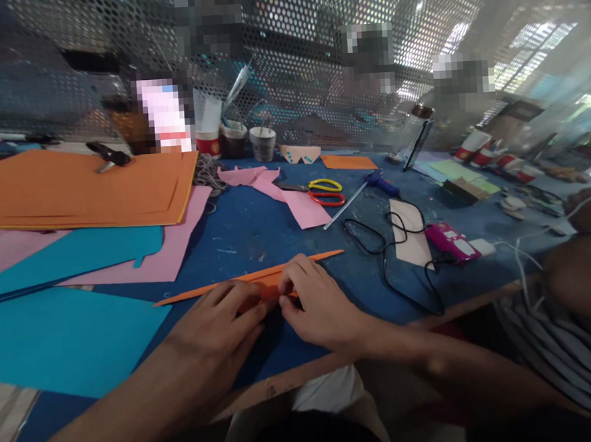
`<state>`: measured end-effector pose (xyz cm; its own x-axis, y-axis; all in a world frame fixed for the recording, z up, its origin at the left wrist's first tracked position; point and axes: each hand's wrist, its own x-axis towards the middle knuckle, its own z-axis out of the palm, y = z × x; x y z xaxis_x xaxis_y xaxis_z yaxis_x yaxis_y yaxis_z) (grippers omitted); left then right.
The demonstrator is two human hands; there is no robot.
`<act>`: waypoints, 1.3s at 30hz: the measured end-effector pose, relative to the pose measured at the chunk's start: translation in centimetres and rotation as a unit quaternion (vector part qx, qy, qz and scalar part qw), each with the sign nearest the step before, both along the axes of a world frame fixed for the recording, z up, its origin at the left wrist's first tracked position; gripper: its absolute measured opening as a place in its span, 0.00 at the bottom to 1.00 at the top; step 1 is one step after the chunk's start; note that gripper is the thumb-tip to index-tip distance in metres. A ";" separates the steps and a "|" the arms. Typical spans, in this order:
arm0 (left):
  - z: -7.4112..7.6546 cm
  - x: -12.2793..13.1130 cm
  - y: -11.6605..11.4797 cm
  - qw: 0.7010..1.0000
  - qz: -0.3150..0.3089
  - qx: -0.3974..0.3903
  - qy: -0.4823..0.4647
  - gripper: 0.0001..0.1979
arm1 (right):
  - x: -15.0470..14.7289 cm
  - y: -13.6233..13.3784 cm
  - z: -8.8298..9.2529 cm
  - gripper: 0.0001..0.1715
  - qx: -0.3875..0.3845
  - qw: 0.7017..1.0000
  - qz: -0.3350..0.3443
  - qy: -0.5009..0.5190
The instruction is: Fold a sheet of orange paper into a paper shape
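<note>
A long, narrow folded orange paper [200, 292] lies on the blue table near its front edge, with pointed ends at left and right. My left hand [226, 318] grips its near middle part with curled fingers. Close beside it, my right hand [315, 303] has its thumb and fingers pinched on the same paper. The fingers partly cover the folds between the hands. Scissors [326, 192] with one yellow and one red handle rest beyond, partly on a pink paper piece [305, 209].
Orange sheets [83, 187], pink and blue sheets [72, 334] spread at the left. A blue glue gun [383, 183] with a black cord and a magenta power box [452, 243] lie at the right. Cups [263, 143] stand by the mesh screen. Another person [553, 345] sits at the right.
</note>
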<state>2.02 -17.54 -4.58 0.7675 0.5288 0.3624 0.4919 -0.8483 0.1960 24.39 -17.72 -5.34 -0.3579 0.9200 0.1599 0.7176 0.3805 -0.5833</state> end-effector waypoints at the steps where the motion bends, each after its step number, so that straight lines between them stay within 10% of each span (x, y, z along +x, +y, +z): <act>1: 0.0 0.0 0.0 1.000 0.000 0.001 0.004 0.18 | 0.0 0.0 0.0 0.11 -0.001 1.000 0.000 0.001; 12: -3.0 -0.4 0.5 0.999 0.000 0.032 -0.012 0.23 | -0.2 0.1 -0.5 0.11 0.013 1.000 -0.002 -0.003; 21: -2.2 -0.7 0.9 1.000 -0.008 -0.011 -0.014 0.17 | 1.6 -0.2 -0.3 0.16 0.021 0.992 0.022 0.122; 31: -2.6 -0.7 0.9 1.000 -0.005 0.008 -0.016 0.20 | 2.4 -2.1 0.6 0.13 0.172 0.957 0.137 -0.191; 39: -2.4 -1.0 0.9 1.000 -0.010 -0.003 -0.014 0.19 | 2.8 -2.5 0.0 0.13 0.218 0.940 0.149 -0.215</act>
<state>1.01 -16.65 -6.95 0.7670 0.5159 0.3815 0.4696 -0.8565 0.2142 27.23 -20.27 -5.32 -0.7068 0.6495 0.2804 0.6756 0.7373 -0.0048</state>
